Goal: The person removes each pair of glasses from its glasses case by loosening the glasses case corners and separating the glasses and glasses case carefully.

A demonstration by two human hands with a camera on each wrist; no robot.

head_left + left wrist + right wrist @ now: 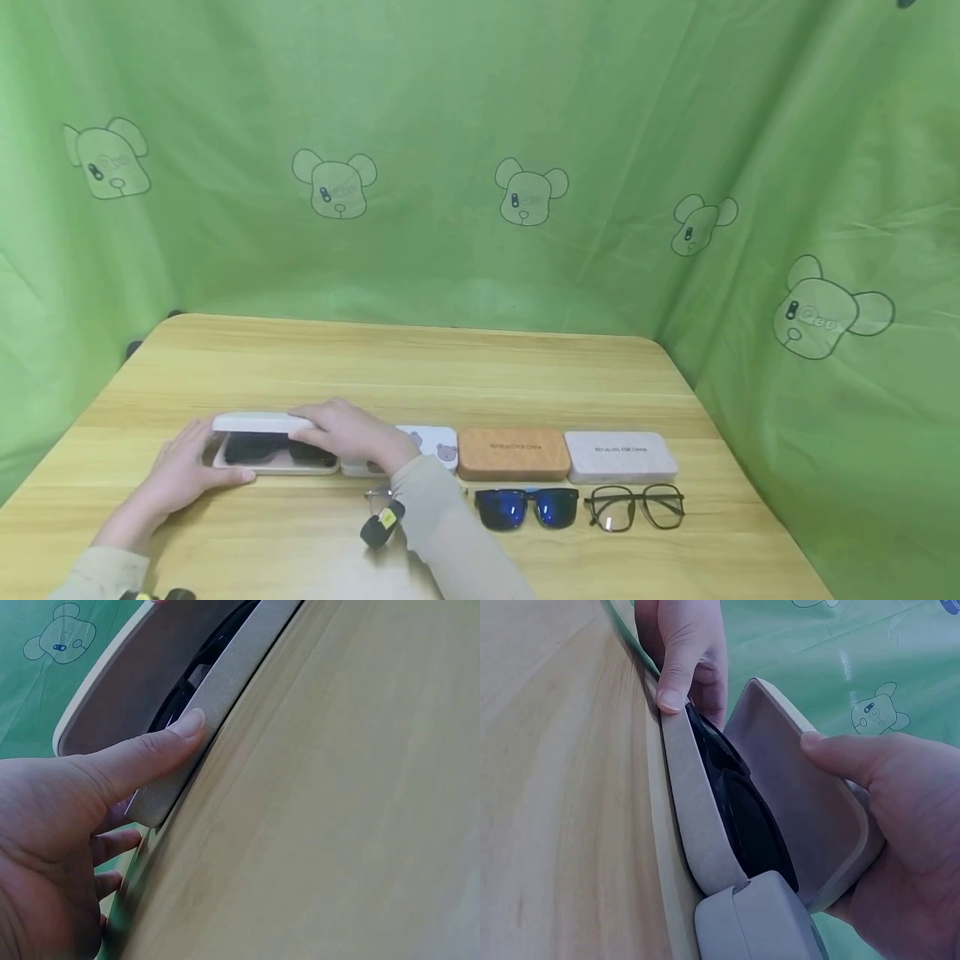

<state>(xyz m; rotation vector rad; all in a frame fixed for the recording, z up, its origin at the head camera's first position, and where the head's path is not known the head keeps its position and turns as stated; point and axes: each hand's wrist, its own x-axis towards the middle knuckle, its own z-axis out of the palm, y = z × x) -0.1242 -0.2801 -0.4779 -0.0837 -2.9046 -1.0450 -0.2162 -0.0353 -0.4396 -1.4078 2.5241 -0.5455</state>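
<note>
A white glasses case (296,469) stands partly open at the left of the row, with dark sunglasses (742,802) inside its base. My left hand (176,477) grips the left end of the base. Its thumb (169,746) lies across the front wall, and the fingers reach round the far side. The right hand (356,432) holds the raised lid (802,780), thumb on the front edge and fingers behind it. In the right wrist view the lid leans back from the sunglasses.
Right of it stand a bear-print case (442,446), an orange case (513,462) and a pale case (622,462). In front lie clear glasses (378,497), partly hidden by my right arm, blue-lensed sunglasses (527,507) and black-framed glasses (634,507). Green curtains (450,267) surround the wooden table (450,367).
</note>
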